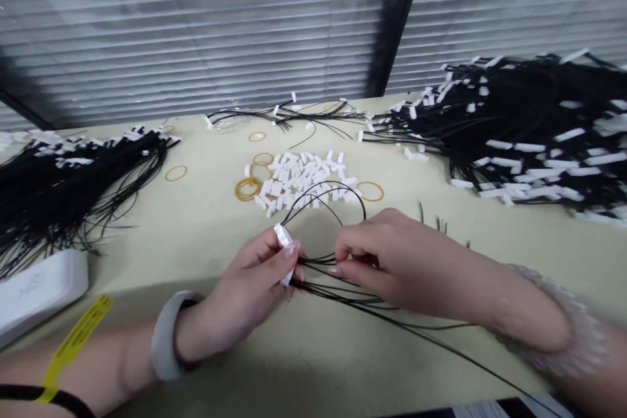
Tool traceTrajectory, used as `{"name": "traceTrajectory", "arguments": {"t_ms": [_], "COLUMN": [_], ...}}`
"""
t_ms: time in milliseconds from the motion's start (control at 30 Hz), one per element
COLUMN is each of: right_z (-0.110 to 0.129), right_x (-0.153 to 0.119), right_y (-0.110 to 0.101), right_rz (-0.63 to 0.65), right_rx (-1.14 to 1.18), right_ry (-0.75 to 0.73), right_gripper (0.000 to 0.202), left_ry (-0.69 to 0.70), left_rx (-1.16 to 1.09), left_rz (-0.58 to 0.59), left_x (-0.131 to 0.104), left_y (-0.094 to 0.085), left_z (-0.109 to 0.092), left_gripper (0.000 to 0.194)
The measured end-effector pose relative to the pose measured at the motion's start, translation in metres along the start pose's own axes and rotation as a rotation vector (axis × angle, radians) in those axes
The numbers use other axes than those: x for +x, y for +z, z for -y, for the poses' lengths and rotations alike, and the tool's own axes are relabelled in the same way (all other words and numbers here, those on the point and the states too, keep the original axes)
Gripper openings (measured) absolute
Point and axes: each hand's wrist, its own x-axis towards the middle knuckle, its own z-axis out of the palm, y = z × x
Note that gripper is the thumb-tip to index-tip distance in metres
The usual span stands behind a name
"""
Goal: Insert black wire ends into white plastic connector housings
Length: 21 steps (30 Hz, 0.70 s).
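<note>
A slatted blind (245, 32) covers the glass behind a pale tabletop (304, 369). Low over it, the left hand (247, 290) has its grip closed on a white connector (284, 235), thumb on the near face, fingers behind. The connector's long axis stands steeply, its top leaning left, its lower end showing just below the thumb. Black wires (353, 299) leave it crosswise to that axis, to the right of the left grip, so the right hand (392, 255) is the one beside their run. The right grip looks pinched on some of these wires, just beside the connector; exactly which strands is hidden. Two or more strands (337, 183) arch above both grips. Beyond that arch lies a heap of small white connectors (304, 173), with rubber bands (248, 189) at its left. Dark wire bundles (524, 111) lie well apart, farther out either side.
</note>
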Motion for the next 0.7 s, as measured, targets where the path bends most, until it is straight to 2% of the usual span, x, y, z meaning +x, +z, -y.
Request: {"name": "traceTrajectory", "arguments": {"t_ms": [133, 267, 367, 467, 533, 633, 700], "right_z": [-0.003, -0.002, -0.001, -0.002, -0.005, -0.012, -0.016], "right_x": [-0.001, 0.001, 0.001, -0.001, -0.003, -0.005, -0.006], "right_y": [0.002, 0.004, 0.003, -0.001, -0.006, -0.021, -0.033], "right_rz": [-0.024, 0.015, -0.046, -0.185, -0.321, -0.625, -0.809], "right_rx": [-0.09, -0.234, -0.314, -0.455, -0.61, -0.69, -0.511], "right_ry": [0.021, -0.052, -0.093, -0.145, -0.133, 0.085, 0.198], "right_gripper": [0.013, 0.018, 0.019, 0.016, 0.015, 0.014, 0.013], "left_ry": [0.016, 0.012, 0.026, 0.021, 0.008, 0.004, 0.009], "left_rx": [0.003, 0.015, 0.013, 0.028, 0.039, 0.056, 0.066], "left_rz": [-0.005, -0.018, -0.041, -0.057, -0.076, -0.092, -0.079], "left_x": [0.0, 0.002, 0.002, 0.002, 0.002, 0.003, 0.003], "left_y": [0.0, 0.001, 0.002, 0.003, 0.002, 0.001, 0.0], "left_z": [0.0, 0.0, 0.0, 0.0, 0.001, 0.002, 0.002], "left_gripper": [0.023, 0.024, 0.025, 0.024, 0.022, 0.019, 0.018]}}
